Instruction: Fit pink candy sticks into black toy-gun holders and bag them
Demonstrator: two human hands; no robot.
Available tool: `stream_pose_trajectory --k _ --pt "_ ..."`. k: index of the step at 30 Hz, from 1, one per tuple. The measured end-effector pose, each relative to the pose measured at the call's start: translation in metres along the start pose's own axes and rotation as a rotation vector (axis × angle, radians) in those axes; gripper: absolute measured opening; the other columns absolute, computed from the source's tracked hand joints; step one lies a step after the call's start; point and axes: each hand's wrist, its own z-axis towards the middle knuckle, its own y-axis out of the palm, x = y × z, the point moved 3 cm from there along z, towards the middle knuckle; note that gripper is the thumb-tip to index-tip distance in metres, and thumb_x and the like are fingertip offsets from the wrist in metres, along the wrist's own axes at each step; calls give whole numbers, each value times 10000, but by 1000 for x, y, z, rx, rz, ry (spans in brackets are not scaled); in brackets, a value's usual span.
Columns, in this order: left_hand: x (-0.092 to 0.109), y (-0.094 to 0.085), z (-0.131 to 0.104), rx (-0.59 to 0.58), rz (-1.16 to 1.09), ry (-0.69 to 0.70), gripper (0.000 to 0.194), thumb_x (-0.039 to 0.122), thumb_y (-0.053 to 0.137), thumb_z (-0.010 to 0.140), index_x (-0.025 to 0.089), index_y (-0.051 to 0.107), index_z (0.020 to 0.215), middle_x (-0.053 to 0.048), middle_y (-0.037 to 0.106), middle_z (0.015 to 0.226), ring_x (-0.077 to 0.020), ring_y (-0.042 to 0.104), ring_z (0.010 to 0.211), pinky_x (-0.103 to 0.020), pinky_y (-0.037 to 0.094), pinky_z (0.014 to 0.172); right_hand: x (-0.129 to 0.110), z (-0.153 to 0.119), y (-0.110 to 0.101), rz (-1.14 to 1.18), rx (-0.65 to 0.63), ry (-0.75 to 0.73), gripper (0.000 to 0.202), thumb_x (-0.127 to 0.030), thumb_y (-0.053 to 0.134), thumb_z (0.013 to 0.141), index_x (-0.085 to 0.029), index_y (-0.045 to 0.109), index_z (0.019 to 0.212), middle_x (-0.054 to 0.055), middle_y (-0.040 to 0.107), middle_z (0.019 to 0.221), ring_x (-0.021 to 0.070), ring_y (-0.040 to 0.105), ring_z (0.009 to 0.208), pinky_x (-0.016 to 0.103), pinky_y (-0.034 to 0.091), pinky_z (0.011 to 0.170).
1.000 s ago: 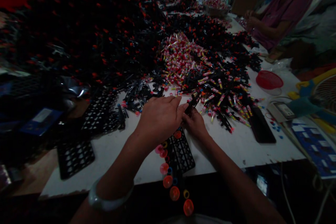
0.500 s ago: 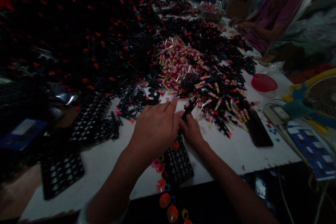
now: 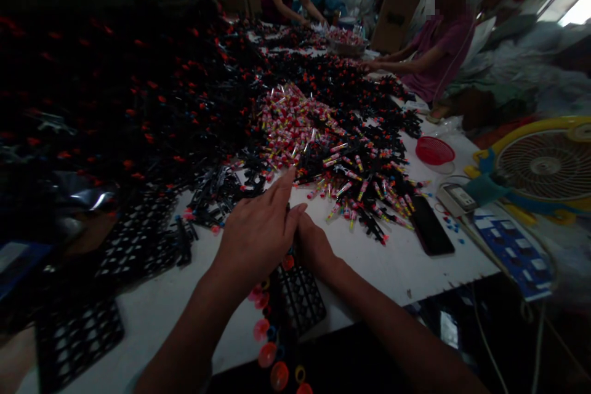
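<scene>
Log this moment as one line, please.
left hand: beside right hand, grip hidden | right hand: near black tray | nearby: tubes, phone, red basket, fan

Setting: workshop, small-goods assembly type. I see a long white tabletop [image 3: 378,271] under heaped small black plastic parts [image 3: 184,92], a pile of pink tubes [image 3: 295,123], seated co-workers, cardboard [image 3: 394,17], bulk plastic bags [image 3: 521,61].

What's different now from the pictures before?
The right-side person in a purple shirt has reached toward the black plastic pieces. The black piece at the left hand and right hand no longer shows. The round red basket and flat black phone stayed put.
</scene>
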Motion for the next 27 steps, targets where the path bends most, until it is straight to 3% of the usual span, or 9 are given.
stream_pose_trajectory --k 4,6,9,14,18,20,23,25,27 --pt "-1 1 -2 -79 22 18 468 383 223 960 185 505 1277 -91 636 1216 -259 596 1094 -412 423 879 13 -3 -26 125 113 15 147 -247 454 878 -213 537 995 29 598 912 163 559 773 283 464 713" --pt "0 1 -2 -86 29 4 464 393 224 962 198 515 1267 -85 680 1130 -250 629 1028 -400 433 851 32 -1 -61 90 323 98 178 -311 499 858 -187 542 978 55 593 926 170 555 773 299 460 728" --pt "1 0 0 -88 21 -8 464 400 229 961 199 523 1258 -87 705 1059 -251 650 976 -398 441 832 71 4 -117 -124 665 414 320 -389 489 855 -123 537 1028 124 586 942 221 559 846 352 448 767" --pt "1 0 0 -81 -4 -22 472 401 227 960 189 543 1238 -94 708 1038 -272 653 965 -412 449 813 104 15 -150 -292 493 535 195 -342 566 775 -147 579 760 135 615 835 260 578 837 392 438 790" --pt "0 1 -1 -80 19 -24 470 400 227 961 199 499 1287 -81 704 1056 -245 649 961 -377 442 813 84 2 -131 -75 613 515 241 -383 538 785 -168 527 892 72 615 785 210 598 710 340 481 665" --pt "1 1 -1 -71 33 -25 476 397 220 963 210 434 1345 -72 698 1078 -229 644 966 -361 437 818 64 -4 -103 270 487 440 302 -413 537 785 -191 475 978 0 594 700 163 582 555 283 476 524" --pt "1 1 -1 -70 46 -28 481 397 217 964 228 382 1384 -73 691 1099 -236 644 966 -365 434 809 34 -7 -51 735 108 316 268 -390 517 806 -221 430 995 -59 574 615 138 579 456 256 486 458" --pt "2 1 0 -78 48 -30 478 388 222 964 225 392 1380 -80 686 1111 -249 643 970 -376 433 804 24 -9 -27 808 21 304 191 -349 500 824 -226 435 955 -49 591 604 151 605 491 274 514 496" --pt "2 2 -1 -82 44 -31 475 377 225 965 211 407 1371 -85 683 1117 -256 640 978 -383 430 808 21 -10 -15 672 60 297 147 -316 497 829 -223 460 937 -19 615 649 167 619 558 290 520 541"
